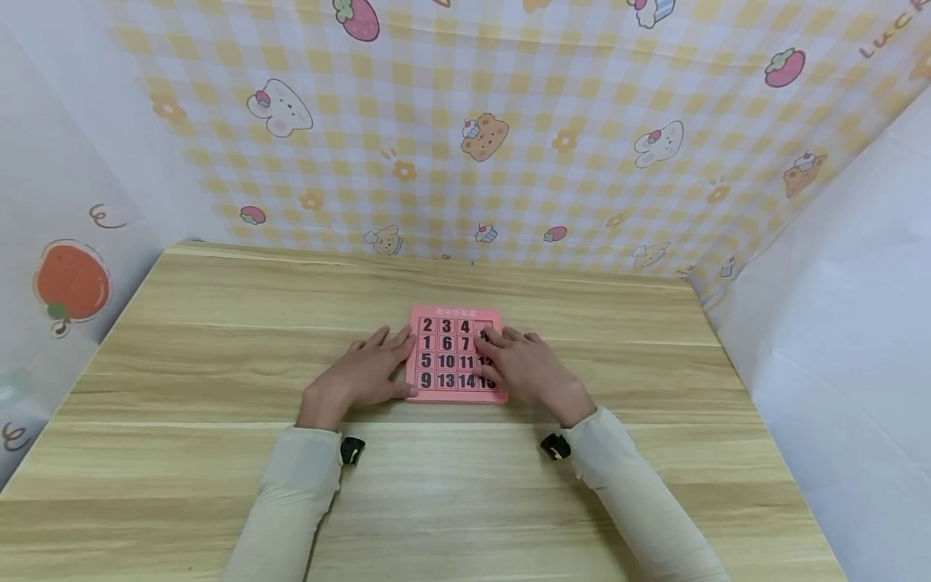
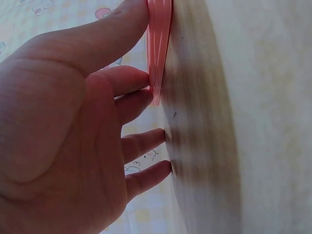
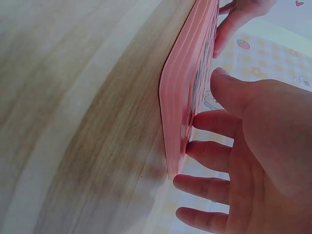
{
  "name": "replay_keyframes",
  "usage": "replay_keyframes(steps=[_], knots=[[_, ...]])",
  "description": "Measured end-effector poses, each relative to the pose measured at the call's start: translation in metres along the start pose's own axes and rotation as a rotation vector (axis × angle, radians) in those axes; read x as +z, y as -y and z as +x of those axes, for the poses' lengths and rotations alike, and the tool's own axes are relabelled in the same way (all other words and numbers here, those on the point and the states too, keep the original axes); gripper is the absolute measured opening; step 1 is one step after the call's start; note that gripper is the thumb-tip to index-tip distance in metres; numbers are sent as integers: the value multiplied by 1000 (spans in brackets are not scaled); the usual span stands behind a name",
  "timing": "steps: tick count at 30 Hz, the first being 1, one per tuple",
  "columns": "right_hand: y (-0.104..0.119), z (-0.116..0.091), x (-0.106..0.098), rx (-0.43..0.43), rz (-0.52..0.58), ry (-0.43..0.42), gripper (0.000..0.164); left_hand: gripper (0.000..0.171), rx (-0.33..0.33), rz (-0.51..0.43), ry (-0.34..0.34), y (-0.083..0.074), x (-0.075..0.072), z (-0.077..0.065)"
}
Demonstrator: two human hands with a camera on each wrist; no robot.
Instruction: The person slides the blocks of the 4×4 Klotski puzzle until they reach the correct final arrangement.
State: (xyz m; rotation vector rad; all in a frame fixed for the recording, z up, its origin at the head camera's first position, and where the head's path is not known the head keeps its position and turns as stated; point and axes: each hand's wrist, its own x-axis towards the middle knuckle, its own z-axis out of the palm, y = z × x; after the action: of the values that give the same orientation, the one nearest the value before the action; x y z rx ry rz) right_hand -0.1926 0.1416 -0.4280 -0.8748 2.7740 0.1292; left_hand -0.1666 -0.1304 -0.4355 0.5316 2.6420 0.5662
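Observation:
A pink number slide puzzle (image 1: 457, 396) lies flat on the wooden table, its black-numbered tiles set in rows. My left hand (image 1: 371, 373) touches the frame's left side with its fingertips, the thumb at the near left corner. In the left wrist view, two fingertips meet the pink edge and the others reach the tabletop. Over the right column lies my right hand (image 1: 529, 368), index fingertip on the tile below the gap at the top right corner. That hand partly covers the right column's tiles. In the right wrist view its fingers are spread and nearly straight.
The wooden table (image 1: 451, 501) runs back to a yellow checked cloth (image 1: 436, 186) with cartoon prints. White sheets hang at the left (image 1: 87, 162) and right (image 1: 858, 323) sides. A small black device (image 1: 352, 450) sits at the left wrist, another (image 1: 556, 446) at the right.

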Motion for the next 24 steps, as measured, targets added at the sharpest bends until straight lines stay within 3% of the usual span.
replay_keyframes(steps=[24], knots=[[2, -7, 1, -8, 6, 6, 61, 84, 2, 10, 1, 0, 0, 1]])
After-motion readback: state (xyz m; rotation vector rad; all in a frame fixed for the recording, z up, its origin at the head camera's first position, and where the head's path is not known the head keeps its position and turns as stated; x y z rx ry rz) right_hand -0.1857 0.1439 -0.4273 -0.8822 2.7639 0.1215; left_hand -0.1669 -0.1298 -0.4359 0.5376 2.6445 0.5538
